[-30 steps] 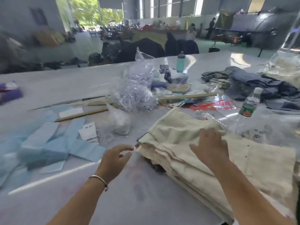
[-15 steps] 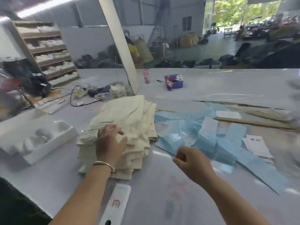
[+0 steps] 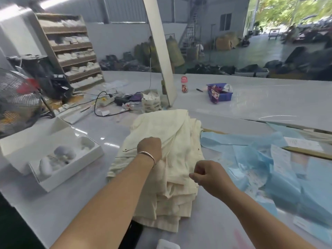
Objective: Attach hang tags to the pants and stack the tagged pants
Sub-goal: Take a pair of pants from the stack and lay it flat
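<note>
A stack of cream pants (image 3: 172, 193) lies on the white table (image 3: 260, 101) in front of me. My left hand (image 3: 150, 147), with a bracelet on the wrist, grips the top pair (image 3: 161, 124) near its middle, fingers curled into the cloth. My right hand (image 3: 209, 174) pinches the right edge of the top pair, lower down. Blue sheets and white paper tags (image 3: 280, 159) lie spread to the right of the stack.
A white open box (image 3: 52, 155) with small items stands at the left. A fan (image 3: 16, 97), cables and a power strip (image 3: 106, 101) lie behind it. A white pillar (image 3: 159, 51), a small bottle (image 3: 184, 84) and a blue tray (image 3: 220, 93) stand further back.
The view swung left from a stack at the right to this stack. My left hand went from resting on the pants to gripping the cloth; my right hand reached the stack's right edge.
</note>
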### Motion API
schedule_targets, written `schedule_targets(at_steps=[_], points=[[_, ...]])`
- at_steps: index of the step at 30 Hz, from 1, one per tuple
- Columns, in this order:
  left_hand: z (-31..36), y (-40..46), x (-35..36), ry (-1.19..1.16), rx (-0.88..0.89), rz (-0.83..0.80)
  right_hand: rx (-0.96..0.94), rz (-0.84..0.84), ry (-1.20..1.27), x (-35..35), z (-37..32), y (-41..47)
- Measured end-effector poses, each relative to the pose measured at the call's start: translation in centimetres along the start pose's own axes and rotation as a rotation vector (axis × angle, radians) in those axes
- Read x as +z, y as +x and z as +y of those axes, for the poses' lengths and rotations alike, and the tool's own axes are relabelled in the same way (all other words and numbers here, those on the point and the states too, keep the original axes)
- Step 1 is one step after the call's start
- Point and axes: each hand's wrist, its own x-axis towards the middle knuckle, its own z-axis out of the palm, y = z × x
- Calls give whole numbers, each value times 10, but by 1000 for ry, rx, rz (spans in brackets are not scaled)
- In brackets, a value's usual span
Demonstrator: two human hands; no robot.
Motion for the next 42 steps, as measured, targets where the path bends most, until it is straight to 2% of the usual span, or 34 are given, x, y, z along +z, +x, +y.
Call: schedule_targets(at_steps=[4,6,8,10,12,13,15,17,19,21,23,25,27,29,31,32,33,34,35,36,38,39,42], points=[[-21,12,-36,-64,-21,-33,48,-52,125,3,1,22],[-31,4,-57,-139,-16,15,91,-31,377,5,0,37],[-30,-17,-62,-180,79,7,215,-80,794,9,-5,57],[-23,-41,-52,-261,237,-151,359,-206,1158,16,-15,78],[-21,-56,-36,-479,270,-357,458,-259,1208,29,-23,95],[-26,-56,-27,-578,217,-359,497,-230,1153,37,-27,101],[-49,-44,-8,-678,-6,-167,512,-129,1057,43,-35,111],[-77,-35,10,-652,-245,20,435,-143,1130,38,-39,116],[-99,-32,24,-743,-430,55,290,-207,1282,25,-37,107],[-112,-32,33,-1075,-562,47,133,-362,1434,16,-21,88],[-112,-36,33,-1650,-572,-119,9,-596,1624,16,-2,65],[-106,-35,35,-2056,-506,-296,32,-602,1715,14,3,57],[-96,-37,36,-2144,-504,-371,120,-575,1725,12,1,61],[-93,-47,39,-2166,-463,-370,214,-479,1706,5,-4,67],[-102,-57,42,-2254,-313,-340,196,-399,1680,-5,-10,72],[-108,-63,40,-2291,-190,-319,164,-364,1693,-11,-10,72],[-111,-69,35,-2363,9,-308,137,-346,1702,-15,-10,71],[-115,-75,33,-2416,169,-224,133,-336,1696,-18,-11,71],[-117,-79,29,-2473,223,-162,151,-343,1688,-20,-12,70],[-115,-82,24,-2484,164,-203,175,-363,1677,-20,-12,70],[-119,-80,20,-2397,-264,-306,211,-416,1595,-19,-19,65],[-119,-79,17,-2332,-368,-293,209,-448,1521,-20,-24,64],[-117,-78,4,-2175,-420,-245,110,-483,1321,-33,-32,56]])
